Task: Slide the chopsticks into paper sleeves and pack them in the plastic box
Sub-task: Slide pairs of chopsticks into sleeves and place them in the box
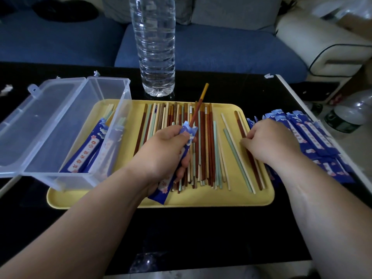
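My left hand [167, 150] grips a blue paper sleeve [161, 193] over the yellow tray [201, 200]. A brown chopstick with a yellow tip [198, 106] sticks out of the sleeve's top, tilted up and right. My right hand [269, 141] rests at the tray's right side, its fingertips pinching a dark brown chopstick [255, 170] that lies on the tray. Several loose chopsticks [203, 150] in brown, cream and pale green lie across the tray. The clear plastic box [66, 178] stands open at the left and holds sleeved chopsticks [88, 150].
A pile of empty blue sleeves [314, 133] lies right of the tray on the black table. A clear water bottle [155, 47] stands just behind the tray. The box lid [36, 121] is folded out to the left. A blue sofa is beyond the table.
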